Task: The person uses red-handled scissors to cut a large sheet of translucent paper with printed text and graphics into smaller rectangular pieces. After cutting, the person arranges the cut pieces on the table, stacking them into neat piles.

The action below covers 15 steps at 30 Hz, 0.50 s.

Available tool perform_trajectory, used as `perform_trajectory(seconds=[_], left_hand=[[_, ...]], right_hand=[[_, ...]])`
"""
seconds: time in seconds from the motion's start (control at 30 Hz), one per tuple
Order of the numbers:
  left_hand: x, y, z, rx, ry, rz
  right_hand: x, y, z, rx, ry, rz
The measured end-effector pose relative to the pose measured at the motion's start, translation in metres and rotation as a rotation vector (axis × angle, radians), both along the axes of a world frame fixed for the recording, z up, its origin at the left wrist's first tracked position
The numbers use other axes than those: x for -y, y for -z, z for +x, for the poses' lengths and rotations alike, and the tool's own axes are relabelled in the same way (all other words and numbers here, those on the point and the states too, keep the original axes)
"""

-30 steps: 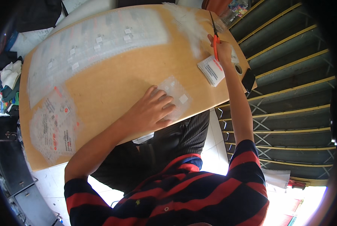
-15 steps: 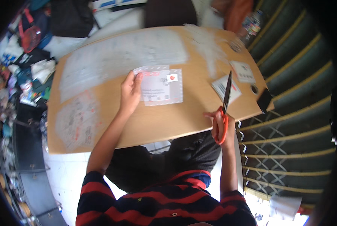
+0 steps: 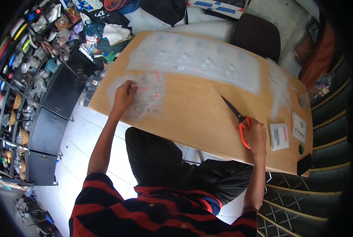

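At the left of the table my left hand (image 3: 124,96) is closed at the upper left corner of a clear plastic sleeve (image 3: 148,103) holding a printed card with a small white and red sticker. This sleeve lies over a spread of similar printed sleeves (image 3: 143,78), so its edges are hard to separate from theirs. My right hand (image 3: 256,136) grips scissors (image 3: 235,110) by their orange-red handles near the front edge. The dark blades are together, pointing to the far left above the tabletop.
A wide layer of translucent sleeves (image 3: 196,59) covers the table's far side. Plastic strips (image 3: 278,93) lie at right, near a stack of printed cards (image 3: 279,137), another card pack (image 3: 299,127) and a black flat object (image 3: 304,165). A dark chair (image 3: 257,37) stands behind.
My left hand has carried the sleeve left onto the printed sleeves. The scissors have tilted from upright toward the left. The view has swung left.
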State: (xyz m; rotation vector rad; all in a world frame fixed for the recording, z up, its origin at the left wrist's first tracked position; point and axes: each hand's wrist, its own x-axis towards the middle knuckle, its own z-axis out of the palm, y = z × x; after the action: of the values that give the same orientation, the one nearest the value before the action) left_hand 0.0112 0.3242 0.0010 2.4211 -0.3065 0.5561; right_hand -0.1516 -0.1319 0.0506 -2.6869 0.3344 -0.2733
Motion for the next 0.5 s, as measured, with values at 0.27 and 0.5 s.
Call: perform_trajectory(seconds=[0.27, 0.5], left_hand=[[-0.022, 0.005, 0.004, -0.03, -0.2, 0.265], [-0.014, 0.021, 0.0, -0.009, -0.093, 0.379]], right_hand=[[0.06, 0.01, 0.029, 0.095, -0.067, -0.214], [0.069, 0.022, 0.03, 0.161, -0.083, -0.276]])
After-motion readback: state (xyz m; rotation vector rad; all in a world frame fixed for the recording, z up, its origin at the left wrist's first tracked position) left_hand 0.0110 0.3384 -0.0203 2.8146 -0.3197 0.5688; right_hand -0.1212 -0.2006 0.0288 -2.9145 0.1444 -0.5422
